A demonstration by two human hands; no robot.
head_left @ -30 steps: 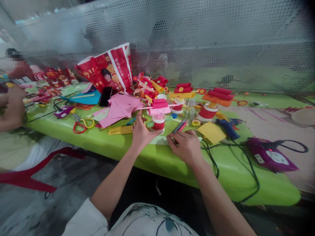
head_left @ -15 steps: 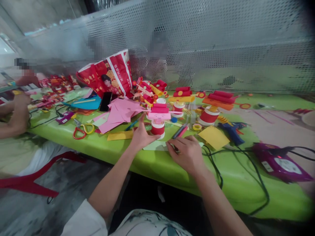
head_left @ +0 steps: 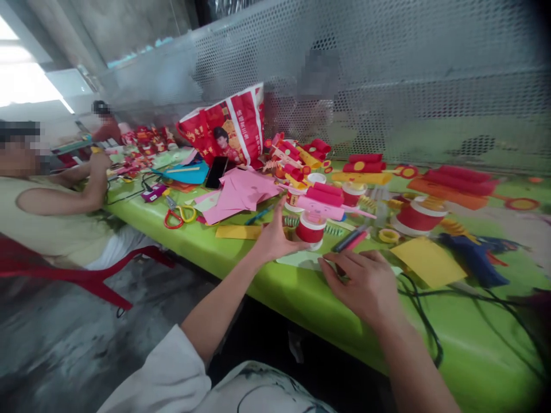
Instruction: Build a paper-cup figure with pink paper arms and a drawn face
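A small paper figure with a red-and-white round body (head_left: 310, 229), a pink face and a red rolled top stands upright on the green table. My left hand (head_left: 275, 240) is at its left side, index finger raised and thumb stretched along its base. My right hand (head_left: 365, 281) rests near the table's front edge with fingers curled; whatever may be under them is hidden. Just beyond those fingers lie dark and pink pens (head_left: 350, 239). A pale green paper strip (head_left: 299, 260) lies flat between my hands.
Similar paper figures stand behind, one with an orange brim (head_left: 447, 192). Pink paper sheets (head_left: 241, 195), scissors (head_left: 181, 215) and a red bag (head_left: 235, 126) are leftward. Yellow paper (head_left: 428, 261), a blue glue gun (head_left: 476, 261) and cables lie rightward. Another person (head_left: 55, 212) sits at left.
The view has swung left, so the table's things appear further right and more of the other person shows. My hands keep nearly the same pose around the figure and by the pens.
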